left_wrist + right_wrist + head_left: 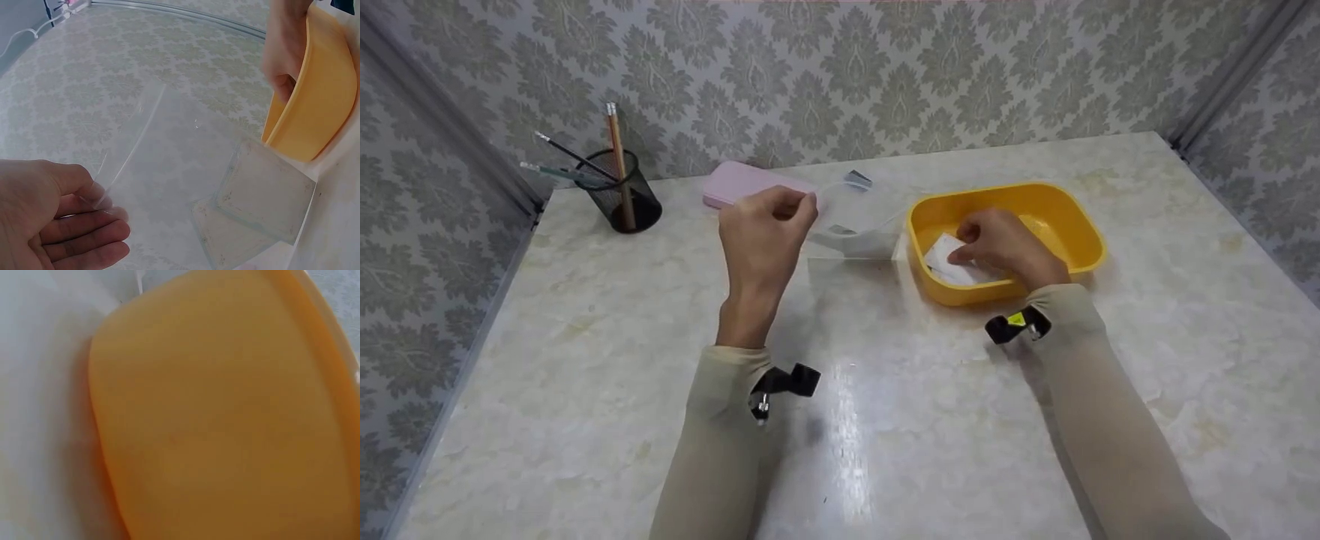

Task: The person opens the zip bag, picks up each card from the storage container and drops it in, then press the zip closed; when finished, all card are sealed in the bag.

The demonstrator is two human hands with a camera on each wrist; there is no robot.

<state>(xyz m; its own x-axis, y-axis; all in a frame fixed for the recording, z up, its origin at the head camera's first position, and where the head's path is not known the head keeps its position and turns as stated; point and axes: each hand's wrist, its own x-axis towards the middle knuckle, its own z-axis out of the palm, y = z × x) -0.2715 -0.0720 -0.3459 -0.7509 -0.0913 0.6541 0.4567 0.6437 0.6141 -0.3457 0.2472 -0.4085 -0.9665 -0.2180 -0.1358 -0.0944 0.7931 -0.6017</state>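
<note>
Inside glossy yellow oval tub [1076,217], right hand [997,244] touches paper [949,259].

Left hand [765,225] pinches a clear plastic sheet [851,225] beside the yellow plastic tub [1080,225]; right hand [997,244] touches white paper [949,259] inside the tub.

Table [585,315]: glossy, marble-look stone.
Tub [1080,217]: smooth yellow plastic.
Sheet [135,129]: clear, shiny plastic film.
Pen cup [622,196]: black metal mesh.
Sleeves [720,450]: matt beige cloth.

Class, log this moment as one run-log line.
left hand: pinches clear sheet, raised | right hand: in yellow tub, on white card
</note>
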